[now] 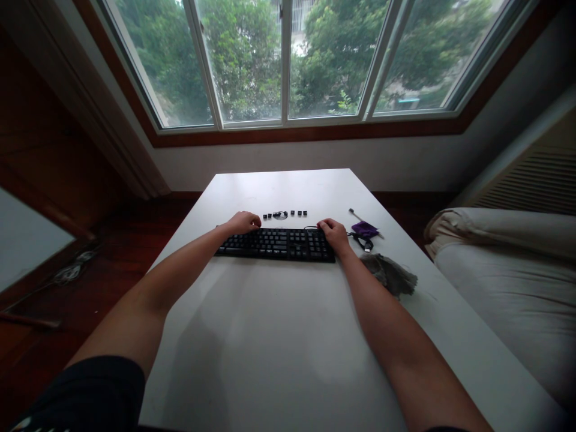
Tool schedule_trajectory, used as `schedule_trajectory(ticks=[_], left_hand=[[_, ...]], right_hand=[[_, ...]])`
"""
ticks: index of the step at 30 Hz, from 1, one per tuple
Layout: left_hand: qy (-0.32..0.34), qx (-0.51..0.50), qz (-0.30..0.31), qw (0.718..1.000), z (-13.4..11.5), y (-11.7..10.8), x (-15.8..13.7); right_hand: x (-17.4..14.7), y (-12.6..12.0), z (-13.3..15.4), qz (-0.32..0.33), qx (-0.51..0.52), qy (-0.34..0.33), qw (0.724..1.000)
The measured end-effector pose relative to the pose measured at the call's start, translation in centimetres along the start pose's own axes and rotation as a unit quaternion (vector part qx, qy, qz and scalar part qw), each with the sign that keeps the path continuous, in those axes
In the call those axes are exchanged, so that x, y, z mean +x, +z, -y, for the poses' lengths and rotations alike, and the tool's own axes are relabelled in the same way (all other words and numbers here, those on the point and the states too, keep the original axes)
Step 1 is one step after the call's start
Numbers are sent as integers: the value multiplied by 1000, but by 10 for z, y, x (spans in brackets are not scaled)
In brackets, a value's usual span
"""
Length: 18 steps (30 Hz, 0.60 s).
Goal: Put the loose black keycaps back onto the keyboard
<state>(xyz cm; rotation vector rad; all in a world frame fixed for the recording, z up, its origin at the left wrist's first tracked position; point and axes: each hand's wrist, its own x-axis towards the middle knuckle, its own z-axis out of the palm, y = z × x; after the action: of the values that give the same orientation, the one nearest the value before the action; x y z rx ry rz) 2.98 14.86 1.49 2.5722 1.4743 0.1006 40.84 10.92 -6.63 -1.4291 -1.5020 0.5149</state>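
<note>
A black keyboard [279, 244] lies across the white table, keys facing up. My left hand [245, 222] is at its back left part, fingers curled down over the back edge and the fingertips partly hidden. On the other side, my right hand [333, 233] grips the back right corner, with the thumb toward the back edge. Behind the keyboard several small black keycaps [299, 213] stand in a row, and a small looped dark item [281, 215] sits among them. The keyboard's cable [362, 241] lies coiled to the right of my right hand, its plug showing.
A purple cloth [364, 229] lies right of the keyboard, with a thin brush-like stick [354, 213] by it. Nearer me is a crumpled grey cloth [392, 275], beside my right forearm. The white table [270, 336] reaches toward a window; a covered sofa [504, 282] stands right.
</note>
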Motion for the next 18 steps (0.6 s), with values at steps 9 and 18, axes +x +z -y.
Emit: schedule_trajectory(ticks=[9, 18], left_hand=[[-4, -3, 3, 1000, 3, 1, 1], [-18, -32, 9, 999, 1, 7, 1]], right_hand=[[-1, -1, 1, 1, 5, 1, 1000], [1, 1, -2, 0, 4, -1, 1000]])
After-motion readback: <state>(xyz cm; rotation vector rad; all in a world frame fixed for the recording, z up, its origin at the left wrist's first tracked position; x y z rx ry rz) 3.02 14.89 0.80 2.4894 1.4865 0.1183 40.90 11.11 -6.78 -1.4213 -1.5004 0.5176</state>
